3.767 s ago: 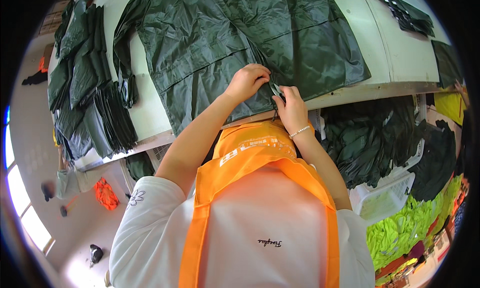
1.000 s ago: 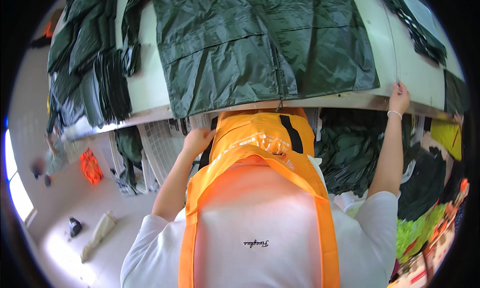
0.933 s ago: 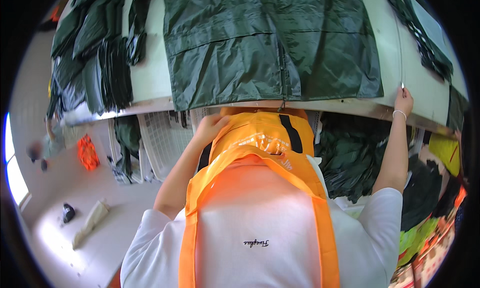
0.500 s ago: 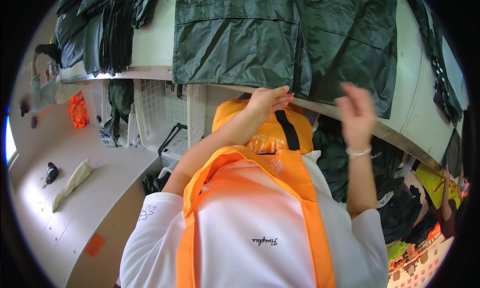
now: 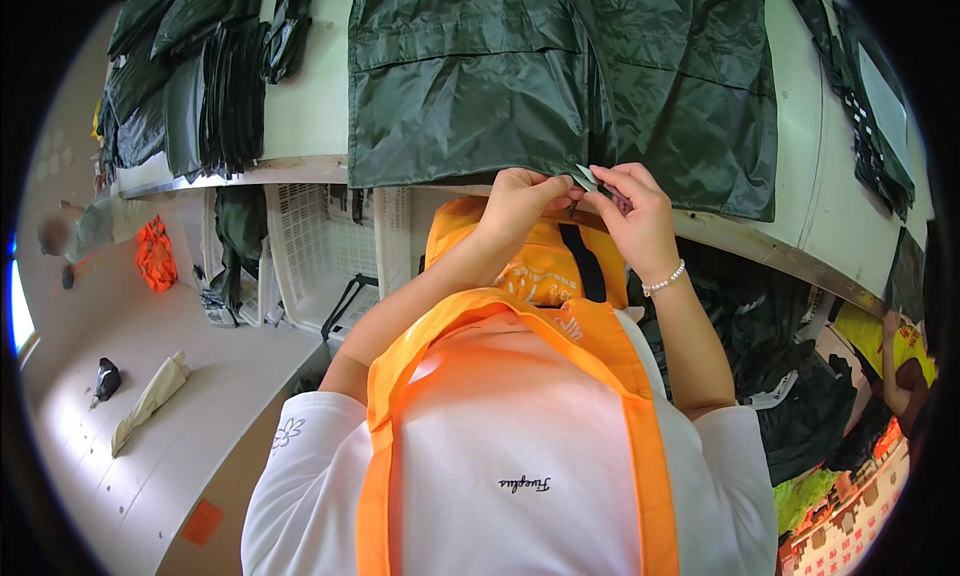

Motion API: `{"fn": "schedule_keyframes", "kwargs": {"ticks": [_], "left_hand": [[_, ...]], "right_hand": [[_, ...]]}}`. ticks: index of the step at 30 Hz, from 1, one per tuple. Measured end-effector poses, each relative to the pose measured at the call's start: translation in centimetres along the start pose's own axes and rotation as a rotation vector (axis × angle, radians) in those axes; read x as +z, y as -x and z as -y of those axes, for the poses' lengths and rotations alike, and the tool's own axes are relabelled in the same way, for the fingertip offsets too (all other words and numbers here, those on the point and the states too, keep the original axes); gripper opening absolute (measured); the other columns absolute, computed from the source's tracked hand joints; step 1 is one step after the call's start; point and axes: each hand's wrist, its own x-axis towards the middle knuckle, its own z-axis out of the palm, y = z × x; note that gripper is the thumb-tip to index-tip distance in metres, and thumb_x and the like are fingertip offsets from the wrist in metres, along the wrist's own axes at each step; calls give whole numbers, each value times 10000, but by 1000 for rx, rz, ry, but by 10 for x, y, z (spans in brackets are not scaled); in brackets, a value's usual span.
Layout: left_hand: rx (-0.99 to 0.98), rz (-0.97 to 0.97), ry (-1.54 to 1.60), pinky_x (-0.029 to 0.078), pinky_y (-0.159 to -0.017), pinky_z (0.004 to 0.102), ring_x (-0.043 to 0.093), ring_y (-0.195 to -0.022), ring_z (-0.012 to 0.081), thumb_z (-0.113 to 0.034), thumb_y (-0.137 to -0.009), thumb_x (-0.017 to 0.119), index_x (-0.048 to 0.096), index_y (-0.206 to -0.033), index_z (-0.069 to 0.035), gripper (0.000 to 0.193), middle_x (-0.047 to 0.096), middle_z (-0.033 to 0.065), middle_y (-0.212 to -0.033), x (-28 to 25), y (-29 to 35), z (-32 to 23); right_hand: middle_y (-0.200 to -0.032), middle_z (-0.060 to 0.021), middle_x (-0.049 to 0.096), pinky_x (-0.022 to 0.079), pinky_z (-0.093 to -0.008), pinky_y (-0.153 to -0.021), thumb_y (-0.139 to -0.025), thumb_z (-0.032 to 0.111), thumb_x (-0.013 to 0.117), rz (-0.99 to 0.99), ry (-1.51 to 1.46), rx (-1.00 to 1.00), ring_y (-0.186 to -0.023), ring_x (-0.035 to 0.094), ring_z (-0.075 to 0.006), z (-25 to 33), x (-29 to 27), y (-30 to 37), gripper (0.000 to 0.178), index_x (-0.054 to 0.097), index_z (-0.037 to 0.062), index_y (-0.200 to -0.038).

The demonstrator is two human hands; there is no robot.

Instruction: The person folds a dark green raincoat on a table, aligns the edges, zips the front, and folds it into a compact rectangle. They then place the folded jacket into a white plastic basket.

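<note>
A dark green shiny garment lies spread on the pale table, its lower edge at the table's front. My left hand is closed in a pinch at the bottom edge of the garment, near its middle opening. Close against it, my right hand grips a pair of small thread snips. The pointed metal blades show beside the left fingertips, at the hem. Fingers cover most of the snips' handle. Whether a thread lies between the blades is too small to tell.
Stacked dark folded garments lie on the table's left. Below the edge stand white plastic crates and an orange bag with a black strap. Dark cloth is heaped at lower right. Another person's arm shows at far right.
My right hand has come in from the right to meet the left at the hem, and the snips now show in it. The left hand keeps its pinch at the edge.
</note>
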Motion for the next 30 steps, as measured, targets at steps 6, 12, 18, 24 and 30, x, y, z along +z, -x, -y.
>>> {"fn": "schedule_keyframes", "kwargs": {"ticks": [6,12,18,24,30], "left_hand": [[-26,38,43,521,-786,281,654,-832,196,-115,-874,574,629,-907,109,233,671,177,-904,-1,2,-1],[-124,-11,302,488,-869,319,616,-984,262,-170,-895,578,568,-998,58,251,629,180,-1017,-6,-5,15],[-256,-164,616,465,-900,301,594,-996,228,-151,-873,623,556,-1031,-9,222,626,105,-1011,-12,-28,43],[-219,-118,591,495,-855,316,607,-927,214,-123,-839,671,577,-997,18,232,622,104,-978,-15,-36,52],[-183,-188,464,520,-787,315,621,-878,215,-80,-827,666,594,-973,25,194,628,102,-955,-9,-38,52]], "right_hand": [[-846,-49,567,448,-228,-557,-771,13,686,-32,21,-19,-605,540,-112,-3,4,3,211,660,16,-981],[-873,-61,597,472,-268,-659,-773,92,716,-421,412,-63,-729,581,-155,-33,-79,-11,220,665,52,-983],[-931,-119,639,497,-314,-721,-821,257,675,-894,746,406,-774,626,-218,-269,-309,31,308,674,43,-1043],[-851,-89,655,487,-303,-688,-816,267,684,-1139,507,361,-748,619,-190,-268,-307,5,303,655,11,-976],[-719,-49,625,481,-285,-600,-704,288,781,-34,69,246,-636,590,-146,-23,-41,-27,324,602,40,-812]]}}
